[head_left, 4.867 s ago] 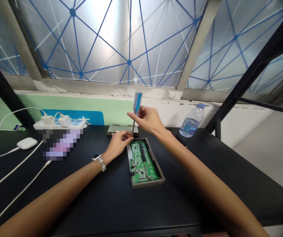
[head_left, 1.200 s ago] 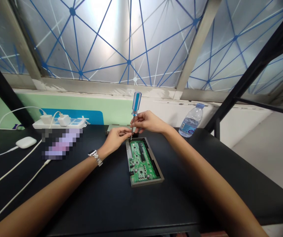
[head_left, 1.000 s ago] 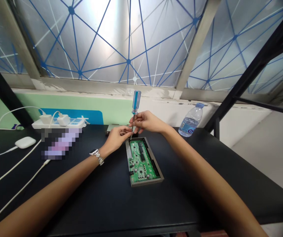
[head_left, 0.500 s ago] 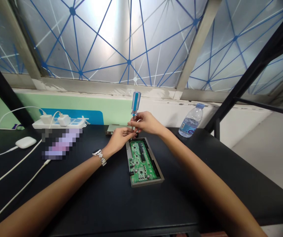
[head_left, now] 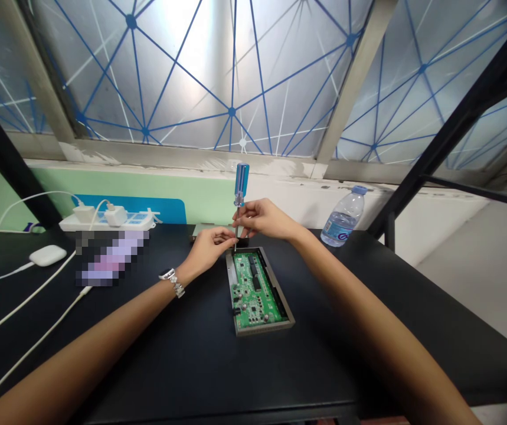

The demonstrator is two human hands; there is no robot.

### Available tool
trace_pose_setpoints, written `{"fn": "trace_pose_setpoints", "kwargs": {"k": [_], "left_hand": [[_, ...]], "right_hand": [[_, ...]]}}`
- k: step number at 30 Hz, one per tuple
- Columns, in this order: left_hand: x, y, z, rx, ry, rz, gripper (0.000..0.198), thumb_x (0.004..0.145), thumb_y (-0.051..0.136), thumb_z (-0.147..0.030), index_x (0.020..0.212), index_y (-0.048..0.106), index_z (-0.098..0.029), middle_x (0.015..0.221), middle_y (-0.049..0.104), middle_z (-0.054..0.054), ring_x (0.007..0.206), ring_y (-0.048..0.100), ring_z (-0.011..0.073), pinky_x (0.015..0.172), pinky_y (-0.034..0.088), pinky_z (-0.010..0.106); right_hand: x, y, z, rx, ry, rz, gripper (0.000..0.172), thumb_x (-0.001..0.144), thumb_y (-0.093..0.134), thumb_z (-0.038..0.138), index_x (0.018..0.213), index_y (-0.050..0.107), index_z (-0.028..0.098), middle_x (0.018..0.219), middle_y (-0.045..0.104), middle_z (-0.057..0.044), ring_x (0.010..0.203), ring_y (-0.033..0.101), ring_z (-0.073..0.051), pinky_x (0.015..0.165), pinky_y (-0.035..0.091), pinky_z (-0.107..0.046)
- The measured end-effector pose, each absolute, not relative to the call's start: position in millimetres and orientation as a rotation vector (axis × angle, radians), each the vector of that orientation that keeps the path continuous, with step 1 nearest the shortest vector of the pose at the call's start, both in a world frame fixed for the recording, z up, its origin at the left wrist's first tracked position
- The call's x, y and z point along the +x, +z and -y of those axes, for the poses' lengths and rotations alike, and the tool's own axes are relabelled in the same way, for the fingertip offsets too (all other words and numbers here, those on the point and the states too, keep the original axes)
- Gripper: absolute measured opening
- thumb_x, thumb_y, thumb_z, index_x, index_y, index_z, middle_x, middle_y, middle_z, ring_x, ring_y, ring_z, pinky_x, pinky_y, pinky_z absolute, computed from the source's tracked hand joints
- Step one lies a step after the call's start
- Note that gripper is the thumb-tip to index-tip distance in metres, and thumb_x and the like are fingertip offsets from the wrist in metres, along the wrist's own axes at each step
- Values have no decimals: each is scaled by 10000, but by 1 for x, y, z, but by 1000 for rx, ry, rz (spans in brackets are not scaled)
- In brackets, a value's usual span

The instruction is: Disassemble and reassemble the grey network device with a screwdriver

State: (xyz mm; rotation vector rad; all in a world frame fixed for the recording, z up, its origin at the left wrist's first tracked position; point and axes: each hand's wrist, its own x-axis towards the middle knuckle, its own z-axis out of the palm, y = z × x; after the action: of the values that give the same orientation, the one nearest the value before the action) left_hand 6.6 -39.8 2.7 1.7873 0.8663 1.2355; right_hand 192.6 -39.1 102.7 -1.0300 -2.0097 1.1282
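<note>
A screwdriver [head_left: 241, 184] with a clear and blue handle stands nearly upright over the far left corner of a grey metal casing [head_left: 265, 329]. Inside the casing lies a green circuit board [head_left: 247, 302] with black parts. My right hand [head_left: 264, 219] is closed on the screwdriver's shaft, just below the handle. Lower down, my left hand [head_left: 209, 251] has its thumb and curled fingers closed at the shaft near the tip. Whether a screw sits under the tip is too small to tell. A silver watch [head_left: 173, 280] is on my left wrist.
Behind my hands lies another flat metal piece [head_left: 198, 231], partly hidden. A water bottle [head_left: 343, 218] stands at the right. On the left are a power strip [head_left: 69, 223], a blurred-out phone-like object [head_left: 111, 260], a white case [head_left: 48, 255] and several white cables on the black table [head_left: 182, 366].
My left hand has shifted slightly left and its thumb no longer reaches past the shaft. The screwdriver handle has tilted slightly left and turned. The casing stays in place.
</note>
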Motion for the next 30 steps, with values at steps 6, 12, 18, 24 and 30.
{"fn": "trace_pose_setpoints", "kwargs": {"k": [6,12,18,24,30], "left_hand": [[17,-3,35,1855,1209,-807,269,885,642,-388,936,701,-131,905,755,90,861,710,230,818,545,333],[23,-4,35,1795,1187,-778,310,898,623,-407,888,711,-110,883,760,119,842,719,237,823,549,348],[15,2,40,1731,1180,-811,246,840,699,-359,920,701,-126,933,764,118,878,728,240,842,555,355],[3,2,39,1726,1194,-859,235,799,724,-339,901,704,-128,883,758,88,837,720,221,813,557,340],[7,4,39,1784,1224,-851,198,812,717,-320,864,687,-131,863,740,69,817,704,202,791,542,317]], "right_hand": [[187,100,41,-991,1199,2013,93,834,646,192,893,626,123,717,704,-31,586,693,-131,522,545,-217],[184,89,35,-984,1131,2033,151,859,663,280,833,644,133,683,705,-39,583,688,-138,513,554,-227],[191,95,33,-1065,1055,1967,215,763,764,294,750,623,131,635,674,-32,565,680,-140,490,544,-218],[193,101,36,-1056,1093,1980,147,765,729,230,814,648,117,639,671,-22,557,673,-129,476,523,-201],[192,102,38,-1023,1137,2001,83,776,670,168,836,638,121,802,733,-63,571,685,-124,483,521,-205]]}}
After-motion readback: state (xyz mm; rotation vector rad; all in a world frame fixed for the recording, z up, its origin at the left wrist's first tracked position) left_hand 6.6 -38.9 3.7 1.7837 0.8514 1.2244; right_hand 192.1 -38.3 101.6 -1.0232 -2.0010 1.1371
